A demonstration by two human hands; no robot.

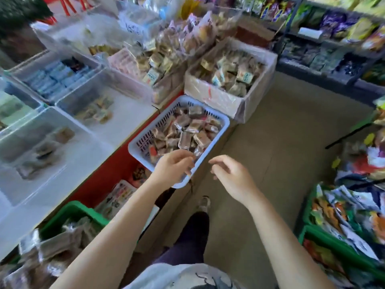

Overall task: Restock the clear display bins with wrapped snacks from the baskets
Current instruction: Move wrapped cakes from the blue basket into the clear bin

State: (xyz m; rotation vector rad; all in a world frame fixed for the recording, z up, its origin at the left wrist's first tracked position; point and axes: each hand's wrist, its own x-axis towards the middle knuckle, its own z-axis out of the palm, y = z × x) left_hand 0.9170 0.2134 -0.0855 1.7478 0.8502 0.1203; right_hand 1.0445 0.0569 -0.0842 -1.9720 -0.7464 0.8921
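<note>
A pale blue slotted basket (pixel 216 130) full of brown wrapped snacks (pixel 187 130) sits just off the corner of the white counter. My left hand (pixel 174 166) lies over the basket's near rim with its fingers curled around it. My right hand (pixel 231 174) hovers open to the right of the basket, above the floor, fingers apart and holding nothing. Clear display bins (pixel 62 122) stand in rows on the counter at the left; the nearest ones hold only a few wrapped snacks (pixel 39 153). The whole view is motion-blurred.
A cardboard box lined with plastic (pixel 220 99) holds more wrapped snacks behind the basket. A green crate (pixel 68 211) with packets is at lower left, and green crates of bagged snacks (pixel 333 245) at right. Shelves (pixel 312 67) line the far right. Bare tan floor (pixel 270 163) runs between.
</note>
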